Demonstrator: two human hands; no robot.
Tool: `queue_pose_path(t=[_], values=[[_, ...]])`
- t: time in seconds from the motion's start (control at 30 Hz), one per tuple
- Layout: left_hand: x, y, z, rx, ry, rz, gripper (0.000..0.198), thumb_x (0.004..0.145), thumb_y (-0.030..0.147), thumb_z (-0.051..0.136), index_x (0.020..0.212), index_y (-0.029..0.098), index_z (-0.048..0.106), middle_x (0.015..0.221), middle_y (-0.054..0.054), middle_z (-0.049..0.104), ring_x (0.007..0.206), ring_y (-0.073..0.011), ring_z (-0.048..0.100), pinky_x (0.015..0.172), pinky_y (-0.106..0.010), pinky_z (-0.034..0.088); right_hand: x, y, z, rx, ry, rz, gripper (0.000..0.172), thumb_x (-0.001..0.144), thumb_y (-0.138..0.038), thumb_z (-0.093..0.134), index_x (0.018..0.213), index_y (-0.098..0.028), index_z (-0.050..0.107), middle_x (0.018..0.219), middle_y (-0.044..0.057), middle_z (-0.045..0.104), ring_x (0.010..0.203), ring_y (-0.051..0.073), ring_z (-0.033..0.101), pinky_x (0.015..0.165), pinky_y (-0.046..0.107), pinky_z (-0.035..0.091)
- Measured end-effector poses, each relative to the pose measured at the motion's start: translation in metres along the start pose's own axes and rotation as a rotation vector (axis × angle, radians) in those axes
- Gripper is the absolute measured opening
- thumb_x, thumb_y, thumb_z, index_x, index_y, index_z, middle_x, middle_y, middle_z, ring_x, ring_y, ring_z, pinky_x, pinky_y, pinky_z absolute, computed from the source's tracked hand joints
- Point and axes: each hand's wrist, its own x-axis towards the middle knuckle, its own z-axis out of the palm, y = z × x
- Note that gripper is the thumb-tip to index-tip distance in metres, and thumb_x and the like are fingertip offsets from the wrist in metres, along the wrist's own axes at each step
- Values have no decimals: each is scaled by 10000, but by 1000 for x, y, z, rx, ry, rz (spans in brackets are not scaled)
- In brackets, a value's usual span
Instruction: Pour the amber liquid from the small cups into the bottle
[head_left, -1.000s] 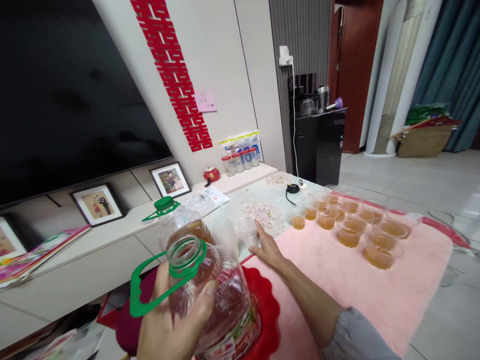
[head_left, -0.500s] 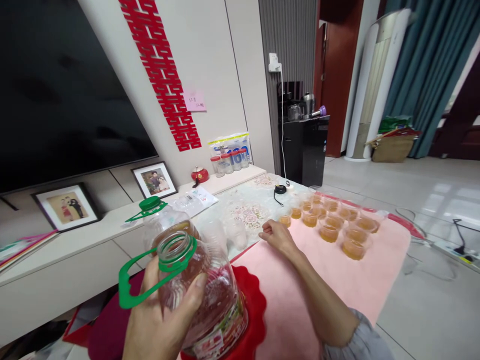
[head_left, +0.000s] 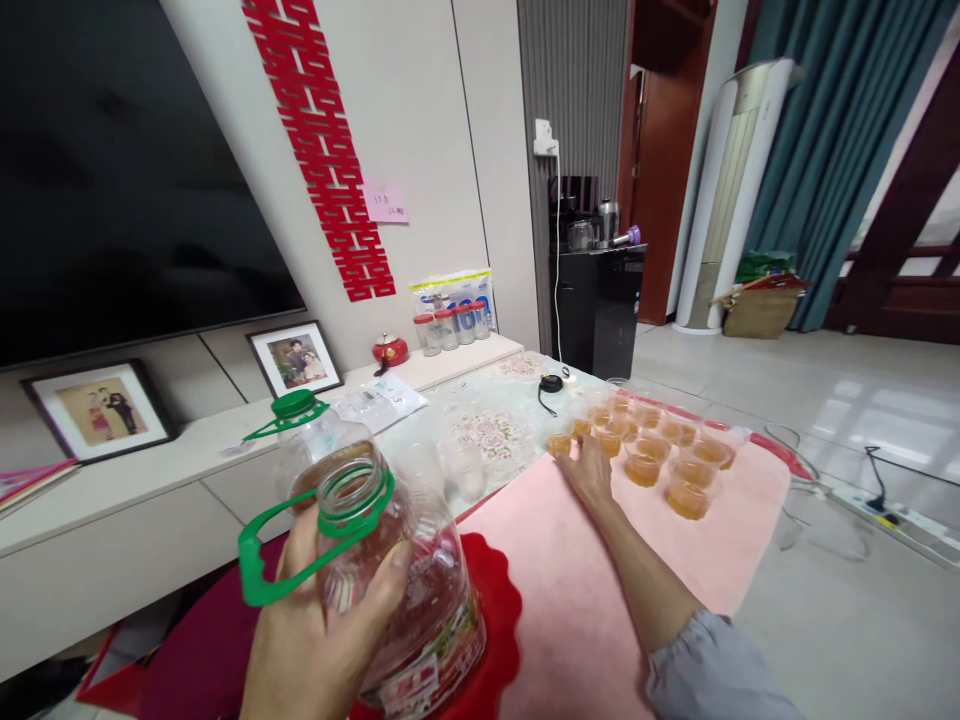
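Observation:
My left hand (head_left: 330, 610) is closed around the neck of a large clear plastic jug (head_left: 431, 590) with a green handle ring (head_left: 259, 560). Its mouth is uncapped, and a red scalloped tray (head_left: 501, 610) lies under it. Behind it stands a second jug with a green cap (head_left: 294, 404). Out over the pink cloth (head_left: 559, 560), my right hand (head_left: 589, 472) has its fingers apart beside a small cup of amber liquid (head_left: 559, 445); whether they touch it is unclear. Several more filled clear cups (head_left: 688, 497) stand right of this hand.
Stacked clear cups (head_left: 463, 470) stand behind the jug on the floral table cover (head_left: 517, 400). A black coiled cord (head_left: 551, 383) lies farther back. Red-lidded jars (head_left: 446, 328) and framed photos (head_left: 295, 358) line the white cabinet. A power strip (head_left: 907, 525) lies on the floor at right.
My right hand has moved forward and right, reaching the near-left cups. The left hand keeps its hold on the jug. The whole view has shifted slightly.

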Motion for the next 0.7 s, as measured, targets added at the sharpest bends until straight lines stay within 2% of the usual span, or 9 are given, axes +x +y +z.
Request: queue_pose_path(t=[0.17, 0.33, 0.5, 0.7], values=[[5, -18, 0, -13, -47, -26, 847, 671, 762, 749, 1377, 319, 595, 1274, -73, 744, 1226, -380, 682, 1129, -616, 491, 12, -2, 18, 42, 43, -26, 339, 1085, -304, 775, 1333, -120, 634, 1333, 115, 566, 1213, 277, 588, 1066, 465, 550], [7, -30, 1, 17, -37, -15, 860, 692, 795, 731, 1427, 374, 583, 1396, -54, 699, 1303, -384, 653, 1145, -643, 484, 19, -4, 27, 81, 53, -27, 334, 1090, -319, 770, 1319, -117, 635, 1278, 106, 586, 1172, 268, 605, 1041, 455, 563], [7, -22, -1, -5, -50, -7, 828, 719, 779, 714, 1408, 340, 580, 1330, -63, 732, 1292, -381, 661, 1124, -611, 508, 18, -6, 28, 149, 42, -13, 337, 1093, -305, 769, 1340, -119, 635, 1276, 106, 594, 1184, 273, 609, 1061, 475, 557], [-3, 0, 2, -14, -7, -17, 783, 751, 722, 673, 1378, 261, 581, 1224, -97, 744, 1178, -371, 693, 1055, -546, 532, 8, -5, 24, 271, 33, -62, 339, 1081, -256, 774, 1357, -119, 632, 1335, 114, 577, 1251, 290, 580, 1120, 510, 515]])
